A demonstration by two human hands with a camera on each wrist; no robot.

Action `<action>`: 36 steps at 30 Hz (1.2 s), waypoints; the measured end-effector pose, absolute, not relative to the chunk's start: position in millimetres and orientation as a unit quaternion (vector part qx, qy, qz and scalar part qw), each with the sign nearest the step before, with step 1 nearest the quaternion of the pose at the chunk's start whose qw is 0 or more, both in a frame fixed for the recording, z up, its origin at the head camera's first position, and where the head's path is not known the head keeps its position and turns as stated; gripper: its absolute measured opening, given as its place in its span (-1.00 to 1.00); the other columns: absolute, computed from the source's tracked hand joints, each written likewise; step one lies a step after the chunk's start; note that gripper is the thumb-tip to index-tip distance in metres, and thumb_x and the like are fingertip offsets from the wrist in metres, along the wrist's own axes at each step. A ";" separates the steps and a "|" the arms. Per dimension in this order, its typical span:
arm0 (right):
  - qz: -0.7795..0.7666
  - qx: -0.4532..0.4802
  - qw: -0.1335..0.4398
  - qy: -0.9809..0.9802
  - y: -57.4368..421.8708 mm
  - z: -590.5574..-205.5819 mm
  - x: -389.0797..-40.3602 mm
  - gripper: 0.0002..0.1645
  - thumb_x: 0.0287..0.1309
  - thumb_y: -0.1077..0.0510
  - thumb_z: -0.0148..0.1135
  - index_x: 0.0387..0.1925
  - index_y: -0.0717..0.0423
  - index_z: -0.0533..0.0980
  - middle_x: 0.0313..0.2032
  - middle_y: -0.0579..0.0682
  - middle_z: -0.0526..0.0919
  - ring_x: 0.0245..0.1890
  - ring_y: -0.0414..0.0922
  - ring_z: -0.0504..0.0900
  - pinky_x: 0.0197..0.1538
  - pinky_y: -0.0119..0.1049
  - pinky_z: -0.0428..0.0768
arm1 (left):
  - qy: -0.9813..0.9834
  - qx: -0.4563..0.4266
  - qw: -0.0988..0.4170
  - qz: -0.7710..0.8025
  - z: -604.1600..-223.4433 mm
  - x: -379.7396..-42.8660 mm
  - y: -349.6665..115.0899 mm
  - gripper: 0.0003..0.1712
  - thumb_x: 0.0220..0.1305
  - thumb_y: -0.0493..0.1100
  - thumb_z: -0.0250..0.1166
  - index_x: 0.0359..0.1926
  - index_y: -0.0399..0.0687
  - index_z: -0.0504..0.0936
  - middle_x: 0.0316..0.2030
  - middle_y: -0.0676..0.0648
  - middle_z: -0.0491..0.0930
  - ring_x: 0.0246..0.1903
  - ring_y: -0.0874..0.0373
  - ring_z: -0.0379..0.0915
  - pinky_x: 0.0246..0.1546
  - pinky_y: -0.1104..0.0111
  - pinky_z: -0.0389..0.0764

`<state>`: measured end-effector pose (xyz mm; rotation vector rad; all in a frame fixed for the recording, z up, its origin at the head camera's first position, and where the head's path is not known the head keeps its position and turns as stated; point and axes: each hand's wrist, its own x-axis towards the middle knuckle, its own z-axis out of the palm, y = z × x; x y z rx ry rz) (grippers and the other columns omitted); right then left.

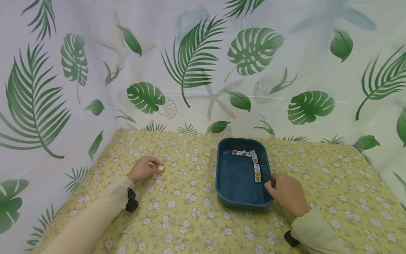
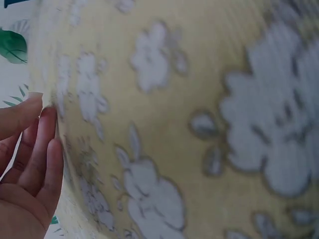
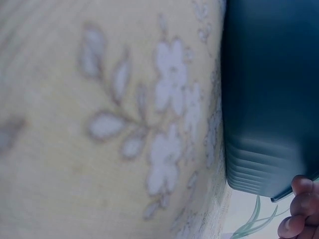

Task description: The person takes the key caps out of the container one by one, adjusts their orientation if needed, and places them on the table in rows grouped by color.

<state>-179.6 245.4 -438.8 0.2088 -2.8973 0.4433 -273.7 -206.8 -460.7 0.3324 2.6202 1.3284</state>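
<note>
Low over the cloth at the left, my left hand (image 1: 145,169) pinches a small pale square tile (image 1: 161,168) between thumb and fingertips. In the left wrist view the thumb and fingers (image 2: 37,154) are close together, and the tile is hidden there. My right hand (image 1: 289,192) grips the right rim of a deep blue plastic tub (image 1: 236,176), thumb over the edge and fingers outside. Inside the tub, several small printed tiles (image 1: 256,169) lie in a bent line along its far and right sides. The right wrist view shows the curled fingers (image 3: 301,206) at the tub's rim.
A yellow flowered cloth (image 1: 187,225) covers the table under the tub. White curtains with green leaves (image 1: 190,63) hang behind the table and at both sides. Dark wrist cameras are strapped on both sleeves.
</note>
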 end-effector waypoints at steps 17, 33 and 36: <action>0.150 0.081 0.110 -0.979 244.4 -438.4 -177.3 -0.60 0.13 0.23 0.07 -0.76 0.01 0.23 -0.82 -0.11 0.16 -0.80 -0.21 0.13 -0.65 -0.38 0.08 | 0.900 0.084 0.098 0.417 -466.0 -277.1 -212.0 -0.75 0.09 -0.32 0.35 -0.15 -0.26 0.66 -0.35 -0.11 0.55 -0.41 0.16 0.43 -0.40 0.35 0.46; 0.145 0.088 0.116 -0.979 244.2 -438.5 -176.9 -0.60 0.14 0.22 0.08 -0.76 0.02 0.23 -0.83 -0.11 0.16 -0.81 -0.21 0.12 -0.65 -0.39 0.07 | 0.882 0.171 0.130 0.419 -471.7 -253.1 -189.8 -0.83 0.01 -0.23 0.44 -0.32 -0.14 0.68 -0.46 -0.01 0.58 -0.50 0.16 0.43 -0.44 0.33 0.50; 0.143 0.088 0.115 -0.979 244.4 -438.4 -177.0 -0.60 0.14 0.22 0.08 -0.76 0.02 0.23 -0.83 -0.11 0.16 -0.81 -0.21 0.12 -0.65 -0.39 0.07 | 0.883 0.179 0.122 0.416 -471.6 -251.2 -188.9 -0.84 0.01 -0.23 0.43 -0.33 -0.12 0.69 -0.44 -0.02 0.59 -0.48 0.16 0.44 -0.42 0.33 0.51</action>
